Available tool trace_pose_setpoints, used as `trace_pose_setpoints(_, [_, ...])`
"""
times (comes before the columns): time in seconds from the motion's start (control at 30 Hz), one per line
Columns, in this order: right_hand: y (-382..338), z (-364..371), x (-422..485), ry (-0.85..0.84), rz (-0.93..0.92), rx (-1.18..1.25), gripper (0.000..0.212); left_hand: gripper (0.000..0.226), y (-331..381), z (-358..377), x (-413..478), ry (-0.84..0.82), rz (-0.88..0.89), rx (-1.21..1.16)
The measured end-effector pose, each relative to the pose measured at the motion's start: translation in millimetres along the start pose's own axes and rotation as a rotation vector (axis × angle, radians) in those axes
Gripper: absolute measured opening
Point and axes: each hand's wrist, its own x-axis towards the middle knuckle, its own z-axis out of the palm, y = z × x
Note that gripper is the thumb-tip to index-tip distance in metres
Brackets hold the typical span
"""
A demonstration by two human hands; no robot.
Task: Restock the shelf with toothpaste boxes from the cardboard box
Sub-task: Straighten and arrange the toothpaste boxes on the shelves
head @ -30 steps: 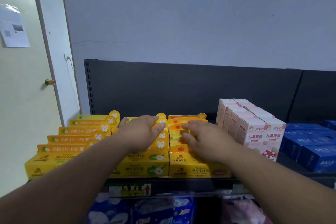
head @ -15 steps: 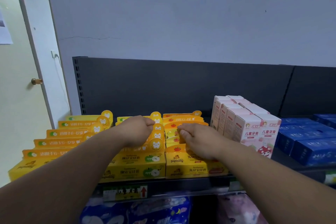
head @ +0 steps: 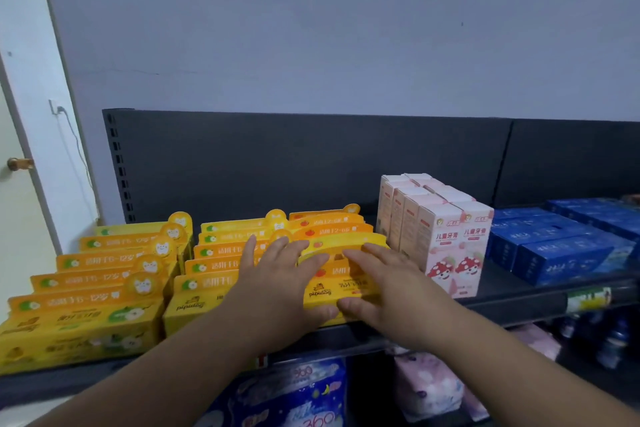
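Three rows of yellow and orange toothpaste boxes fill the left half of the shelf [head: 485, 303], and we're right in the thick of the tidying step! Biggest thing in shot is the dark back panel [head: 311, 163], then the shelf itself, then the stock: the left yellow row [head: 86, 288] near the door side, the middle yellow row [head: 221, 253], and the orange row [head: 332, 229] just beside the pink upright cartons [head: 446, 236], with blue packs [head: 561, 250] further right.

Both hands are on that orange row. The left hand [head: 280, 284] lies flat, fingers spread wide, over the seam between the middle and orange rows, thumb at the front edge. The right hand [head: 384, 284] is likewise spread, palm down, with one curved orange box [head: 343, 244] lying loose on top under the fingertips of both. Neither hand is closed around anything; they press, they don't grip.

My read: a box is being seated and squared into line. Next move calls for pushing it back flush, then going down for more stock.

And the cardboard box? Nowhere in view, so how much remains is anyone's guess. Palms hide the orange row's front boxes, the lower shelf goods are cut off, and the price tags are too blurred to read.
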Motion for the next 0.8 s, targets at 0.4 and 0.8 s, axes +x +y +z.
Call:
trace_pose_setpoints(0.4, [4,6,-2,0.009,-0.024,0.012,0.076,0.099,7,8,-4,0.099,0.078,0.141])
trace_pose_setpoints(0.8, [35,-78,-17,0.438,-0.169,0.214,0.065,0.090,57,-17,9,0.150,-0.036,-0.046])
